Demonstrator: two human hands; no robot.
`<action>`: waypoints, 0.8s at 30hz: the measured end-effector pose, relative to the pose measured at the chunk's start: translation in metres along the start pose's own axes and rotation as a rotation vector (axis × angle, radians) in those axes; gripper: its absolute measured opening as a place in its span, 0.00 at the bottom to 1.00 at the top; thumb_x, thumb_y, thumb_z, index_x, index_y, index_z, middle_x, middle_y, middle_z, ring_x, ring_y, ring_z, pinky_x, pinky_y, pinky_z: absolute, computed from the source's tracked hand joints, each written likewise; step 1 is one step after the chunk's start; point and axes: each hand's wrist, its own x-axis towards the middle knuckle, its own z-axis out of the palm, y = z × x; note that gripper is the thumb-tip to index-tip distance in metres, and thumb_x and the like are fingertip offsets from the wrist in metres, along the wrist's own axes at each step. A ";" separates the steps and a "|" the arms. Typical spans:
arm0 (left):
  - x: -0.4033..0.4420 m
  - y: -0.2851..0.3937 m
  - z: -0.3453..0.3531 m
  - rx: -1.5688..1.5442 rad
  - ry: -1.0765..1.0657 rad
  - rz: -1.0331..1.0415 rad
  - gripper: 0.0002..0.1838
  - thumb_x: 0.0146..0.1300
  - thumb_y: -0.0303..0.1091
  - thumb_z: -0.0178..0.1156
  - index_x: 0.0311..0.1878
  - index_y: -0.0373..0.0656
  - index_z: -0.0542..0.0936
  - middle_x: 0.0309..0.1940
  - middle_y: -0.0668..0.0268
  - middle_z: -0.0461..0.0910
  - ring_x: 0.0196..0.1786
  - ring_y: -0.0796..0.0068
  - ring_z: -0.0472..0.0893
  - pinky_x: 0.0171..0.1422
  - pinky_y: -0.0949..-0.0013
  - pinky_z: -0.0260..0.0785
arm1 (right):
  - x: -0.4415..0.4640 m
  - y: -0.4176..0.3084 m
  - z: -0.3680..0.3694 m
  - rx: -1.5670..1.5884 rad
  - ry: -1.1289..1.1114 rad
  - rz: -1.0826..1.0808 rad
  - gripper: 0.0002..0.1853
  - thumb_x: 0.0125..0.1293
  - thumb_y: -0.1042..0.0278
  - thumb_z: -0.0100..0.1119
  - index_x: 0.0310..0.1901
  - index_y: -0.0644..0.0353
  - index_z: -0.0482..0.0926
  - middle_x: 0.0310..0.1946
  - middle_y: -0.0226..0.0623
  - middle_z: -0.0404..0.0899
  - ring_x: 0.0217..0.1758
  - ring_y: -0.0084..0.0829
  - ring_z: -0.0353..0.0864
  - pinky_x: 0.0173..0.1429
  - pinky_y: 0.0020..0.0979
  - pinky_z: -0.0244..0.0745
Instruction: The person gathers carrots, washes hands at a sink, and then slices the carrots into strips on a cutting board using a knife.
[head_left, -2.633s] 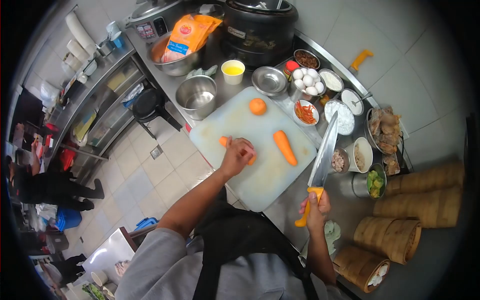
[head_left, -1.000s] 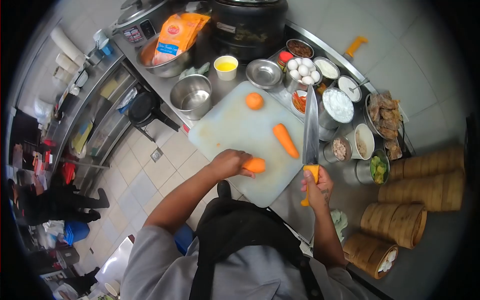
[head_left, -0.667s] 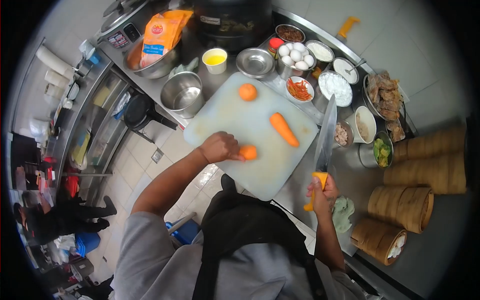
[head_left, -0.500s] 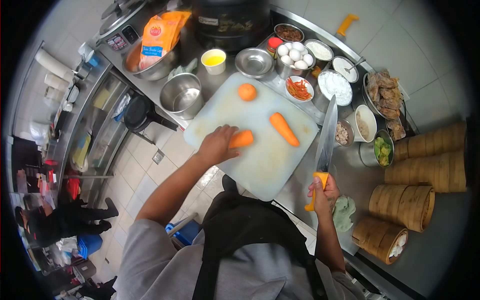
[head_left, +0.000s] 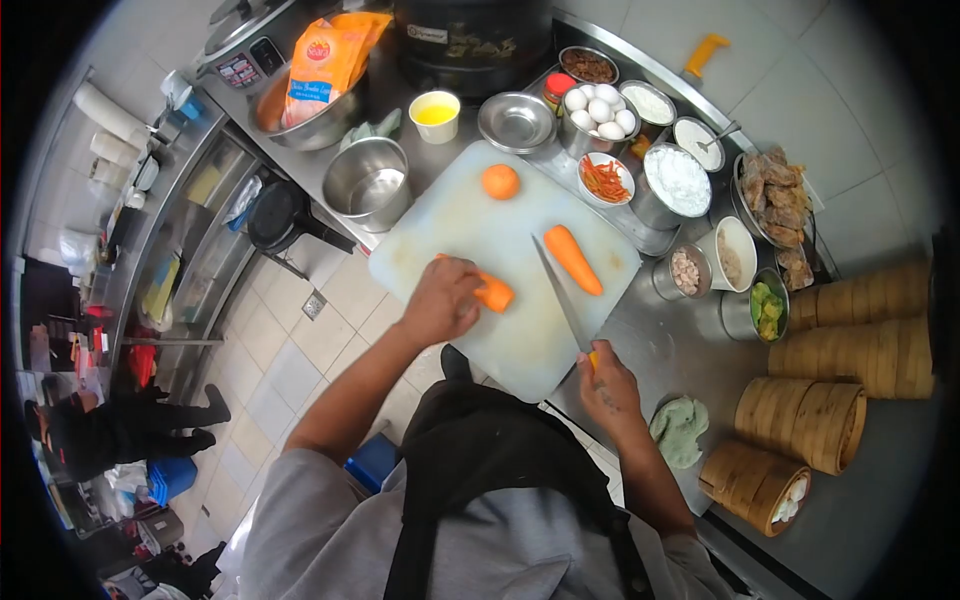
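Observation:
My left hand (head_left: 447,302) is closed around a cut piece of carrot (head_left: 494,292) on the white cutting board (head_left: 420,215). The right hand (head_left: 609,393) grips a large knife (head_left: 565,301) by its yellow handle. Its long blade lies over the board, pointing away from me, between the held piece and a larger peeled carrot (head_left: 573,261). Near the board's far edge sits a round orange item (head_left: 500,182), whose kind I cannot make out for certain.
Beyond the board stand a steel pot (head_left: 367,184), a cup of yellow liquid (head_left: 435,115) and a pot of eggs (head_left: 600,110). Bamboo steamers (head_left: 800,420) and a green cloth (head_left: 680,431) lie to the right. Another person (head_left: 130,430) is at far left.
My right hand has brought the knife leftward and down, from beside the board to over it. The carrot piece under my left hand has turned, its cut end now angled nearer to me.

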 end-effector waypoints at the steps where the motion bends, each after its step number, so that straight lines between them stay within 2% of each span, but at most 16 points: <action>1: 0.002 0.008 0.006 -0.008 0.033 -0.021 0.19 0.52 0.31 0.68 0.49 0.43 0.80 0.53 0.58 0.76 0.59 0.53 0.75 0.69 0.52 0.65 | 0.002 0.000 0.006 -0.071 -0.023 -0.036 0.14 0.76 0.62 0.53 0.53 0.63 0.71 0.38 0.58 0.82 0.43 0.61 0.83 0.49 0.53 0.78; 2: 0.004 0.014 0.013 -0.016 0.066 -0.043 0.20 0.51 0.33 0.69 0.48 0.43 0.78 0.53 0.57 0.75 0.59 0.52 0.74 0.71 0.48 0.62 | 0.004 0.000 0.010 -0.143 -0.048 -0.072 0.14 0.76 0.62 0.53 0.52 0.63 0.71 0.38 0.57 0.82 0.41 0.60 0.84 0.48 0.53 0.78; 3: 0.004 0.014 0.022 -0.018 0.067 -0.094 0.20 0.54 0.34 0.65 0.52 0.43 0.76 0.54 0.57 0.73 0.61 0.51 0.71 0.77 0.42 0.51 | 0.006 -0.003 0.010 -0.149 -0.052 -0.070 0.14 0.76 0.62 0.53 0.52 0.63 0.71 0.38 0.57 0.82 0.41 0.60 0.84 0.48 0.53 0.78; 4: 0.006 0.011 0.031 -0.025 0.070 -0.098 0.20 0.54 0.34 0.65 0.52 0.43 0.76 0.54 0.57 0.73 0.61 0.51 0.71 0.77 0.42 0.51 | 0.009 -0.007 0.009 -0.195 -0.103 -0.083 0.13 0.76 0.62 0.52 0.51 0.63 0.71 0.39 0.56 0.82 0.40 0.59 0.84 0.48 0.53 0.79; 5: 0.009 0.005 0.039 -0.039 0.086 -0.104 0.20 0.56 0.33 0.64 0.53 0.43 0.75 0.54 0.56 0.72 0.61 0.51 0.70 0.78 0.39 0.47 | 0.011 -0.010 0.008 -0.241 -0.155 -0.097 0.13 0.76 0.62 0.51 0.49 0.64 0.71 0.39 0.56 0.82 0.39 0.58 0.84 0.47 0.53 0.79; 6: 0.012 0.003 0.042 -0.053 0.103 -0.108 0.21 0.57 0.33 0.62 0.55 0.43 0.74 0.55 0.56 0.71 0.62 0.51 0.70 0.80 0.36 0.43 | 0.012 -0.010 0.009 -0.248 -0.158 -0.096 0.13 0.76 0.62 0.51 0.49 0.64 0.71 0.39 0.56 0.82 0.39 0.58 0.84 0.47 0.53 0.79; 9: 0.010 0.004 0.046 -0.057 0.064 -0.145 0.21 0.59 0.33 0.59 0.56 0.43 0.74 0.55 0.56 0.70 0.63 0.51 0.69 0.80 0.34 0.40 | 0.019 -0.006 0.013 -0.363 -0.199 -0.086 0.13 0.74 0.62 0.52 0.46 0.65 0.72 0.35 0.56 0.82 0.37 0.59 0.84 0.44 0.54 0.79; 13: 0.001 0.014 0.047 -0.105 0.049 -0.135 0.20 0.56 0.32 0.61 0.53 0.44 0.75 0.54 0.56 0.70 0.64 0.51 0.69 0.80 0.33 0.41 | 0.020 -0.004 0.015 -0.425 -0.261 -0.130 0.11 0.72 0.64 0.54 0.45 0.65 0.72 0.29 0.53 0.82 0.32 0.57 0.84 0.41 0.52 0.80; 15: 0.003 0.024 0.048 0.016 0.193 -0.190 0.19 0.52 0.30 0.64 0.50 0.46 0.78 0.54 0.56 0.70 0.62 0.52 0.69 0.79 0.34 0.45 | 0.020 -0.007 0.013 -0.418 -0.248 -0.171 0.11 0.72 0.64 0.54 0.44 0.64 0.73 0.28 0.53 0.82 0.30 0.56 0.84 0.39 0.52 0.80; 16: 0.003 0.020 0.053 0.013 0.196 -0.191 0.19 0.52 0.30 0.64 0.50 0.46 0.78 0.54 0.56 0.70 0.62 0.52 0.69 0.79 0.34 0.45 | 0.020 -0.009 0.011 -0.449 -0.223 -0.183 0.10 0.71 0.65 0.55 0.43 0.64 0.73 0.28 0.52 0.82 0.29 0.54 0.84 0.37 0.51 0.80; 18: 0.001 0.016 0.066 -0.130 0.169 -0.140 0.18 0.50 0.28 0.66 0.47 0.47 0.80 0.52 0.58 0.71 0.59 0.54 0.70 0.72 0.37 0.55 | 0.018 -0.014 0.005 -0.487 -0.208 -0.192 0.10 0.71 0.65 0.55 0.42 0.64 0.73 0.28 0.52 0.81 0.28 0.53 0.84 0.36 0.50 0.80; 19: 0.000 0.015 0.068 -0.135 0.170 -0.147 0.18 0.50 0.28 0.66 0.47 0.47 0.80 0.52 0.58 0.71 0.59 0.54 0.70 0.72 0.37 0.55 | 0.016 -0.019 -0.002 -0.499 -0.183 -0.220 0.09 0.71 0.65 0.55 0.41 0.64 0.73 0.27 0.51 0.81 0.27 0.52 0.84 0.34 0.49 0.80; 21: 0.001 0.014 0.068 -0.182 0.240 -0.154 0.19 0.48 0.27 0.66 0.47 0.49 0.82 0.47 0.61 0.72 0.55 0.56 0.71 0.63 0.42 0.60 | 0.014 -0.031 -0.015 -0.512 -0.160 -0.250 0.09 0.70 0.66 0.56 0.40 0.64 0.73 0.26 0.50 0.80 0.26 0.51 0.84 0.33 0.49 0.79; 22: 0.002 0.016 0.064 -0.185 0.239 -0.154 0.19 0.48 0.27 0.66 0.47 0.49 0.82 0.47 0.61 0.72 0.55 0.56 0.71 0.63 0.42 0.60 | 0.012 -0.038 -0.021 -0.540 -0.195 -0.250 0.09 0.70 0.66 0.56 0.39 0.63 0.73 0.26 0.50 0.80 0.26 0.51 0.84 0.34 0.48 0.80; 24: 0.003 0.022 0.058 0.004 0.330 -0.124 0.19 0.48 0.28 0.68 0.46 0.49 0.83 0.44 0.63 0.72 0.52 0.59 0.71 0.59 0.48 0.60 | 0.010 -0.039 -0.027 -0.571 -0.237 -0.242 0.08 0.70 0.66 0.56 0.39 0.63 0.72 0.26 0.51 0.79 0.27 0.51 0.84 0.36 0.46 0.81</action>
